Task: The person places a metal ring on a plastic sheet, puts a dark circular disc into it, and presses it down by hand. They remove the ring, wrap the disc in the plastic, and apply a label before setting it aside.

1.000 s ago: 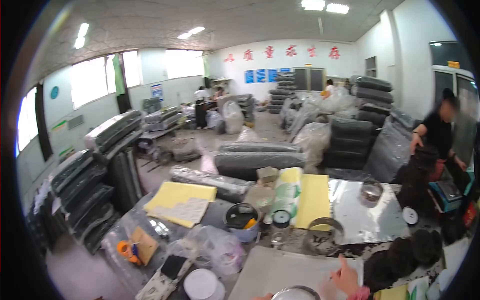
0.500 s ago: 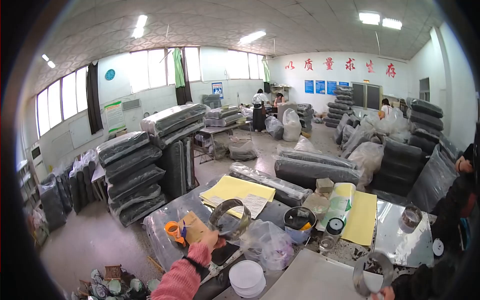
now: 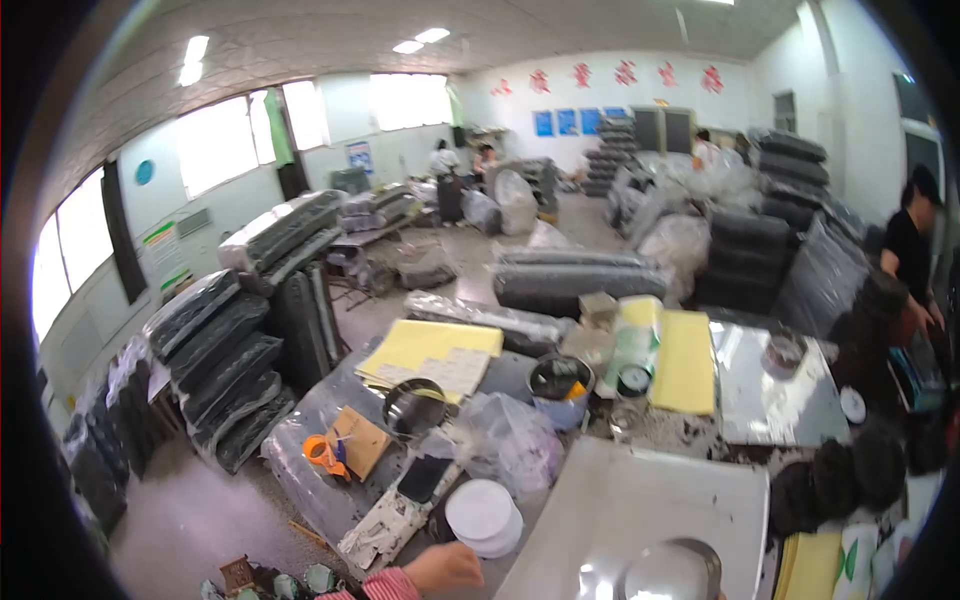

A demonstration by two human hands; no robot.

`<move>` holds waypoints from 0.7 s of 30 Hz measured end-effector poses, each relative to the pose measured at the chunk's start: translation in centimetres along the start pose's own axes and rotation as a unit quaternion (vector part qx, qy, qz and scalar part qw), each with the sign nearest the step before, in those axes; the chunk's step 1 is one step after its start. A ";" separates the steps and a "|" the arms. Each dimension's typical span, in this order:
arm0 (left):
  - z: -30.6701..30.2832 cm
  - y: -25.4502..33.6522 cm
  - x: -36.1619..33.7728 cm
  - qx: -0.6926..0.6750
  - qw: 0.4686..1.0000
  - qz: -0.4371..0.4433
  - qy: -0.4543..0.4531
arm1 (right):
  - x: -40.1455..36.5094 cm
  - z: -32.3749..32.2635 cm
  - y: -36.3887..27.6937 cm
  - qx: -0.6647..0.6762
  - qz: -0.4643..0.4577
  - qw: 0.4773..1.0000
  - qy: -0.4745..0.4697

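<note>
Where the left hand (image 3: 442, 568) hangs off the table (image 3: 318, 498) edge beside white discs (image 3: 482, 515), its grip cannot be told.

Left hand (image 3: 445, 567) low beside white disc stack (image 3: 482, 513), metal ring (image 3: 670, 568) on grey sheet (image 3: 640, 500) nearby

Bare steel sheet (image 3: 650, 490) between lids (image 3: 482, 515), dark cakes (image 3: 830, 480)

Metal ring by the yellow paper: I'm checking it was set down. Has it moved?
Yes. The metal ring has left the left hand and come down; it now lies beside the near edge of the yellow paper.
</note>
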State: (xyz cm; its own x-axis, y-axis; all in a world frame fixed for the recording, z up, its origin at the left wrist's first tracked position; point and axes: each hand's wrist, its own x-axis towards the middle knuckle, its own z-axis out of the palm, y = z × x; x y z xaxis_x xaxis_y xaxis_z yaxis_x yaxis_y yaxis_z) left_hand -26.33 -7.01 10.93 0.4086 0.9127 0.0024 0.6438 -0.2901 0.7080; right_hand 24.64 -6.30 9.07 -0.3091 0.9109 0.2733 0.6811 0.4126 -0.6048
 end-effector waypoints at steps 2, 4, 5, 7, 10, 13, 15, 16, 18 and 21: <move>2.8 2.9 0.5 -0.015 0.990 0.077 -0.119 | 1.1 0.1 -0.6 0.037 -0.019 0.999 -0.020; 6.6 2.9 1.2 0.031 0.974 0.117 -0.190 | 1.9 -1.8 -3.8 0.028 -0.001 0.998 -0.051; 8.6 2.6 1.5 0.097 0.966 0.134 -0.200 | 0.2 -0.9 -0.5 0.000 0.014 0.994 -0.111; 9.4 2.3 1.4 0.032 0.974 0.104 -0.198 | -3.0 -1.7 0.7 -0.006 0.017 0.994 -0.109; 9.0 1.7 1.5 -0.012 0.982 0.052 -0.179 | -5.2 -3.1 0.0 -0.024 -0.029 0.995 -0.090; 9.4 2.8 1.6 0.041 0.974 0.104 -0.195 | -6.4 -3.0 -1.3 -0.049 -0.012 0.996 -0.080; 8.2 5.9 2.8 0.116 0.970 0.150 -0.150 | -5.5 0.0 -1.4 -0.019 -0.016 0.997 -0.077; 6.5 7.4 3.4 0.121 0.968 0.155 -0.154 | -4.8 1.2 -1.5 0.009 -0.028 0.997 -0.073; 4.3 9.9 3.6 0.118 0.980 0.128 0.102 | -3.6 2.5 -2.1 0.067 -0.008 0.993 -0.095; 7.4 4.9 1.0 0.064 0.985 0.128 -0.094 | -3.3 2.9 -2.1 0.104 -0.025 0.988 -0.110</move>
State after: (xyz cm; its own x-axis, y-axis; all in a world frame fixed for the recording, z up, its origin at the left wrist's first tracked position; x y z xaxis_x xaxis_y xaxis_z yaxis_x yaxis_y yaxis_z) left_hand -18.02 -9.66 9.18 0.6729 0.7392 0.0298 0.5759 -0.5487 0.6060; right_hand 22.35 -10.18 7.28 -0.4915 0.8575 0.1522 0.5164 0.4277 -0.7419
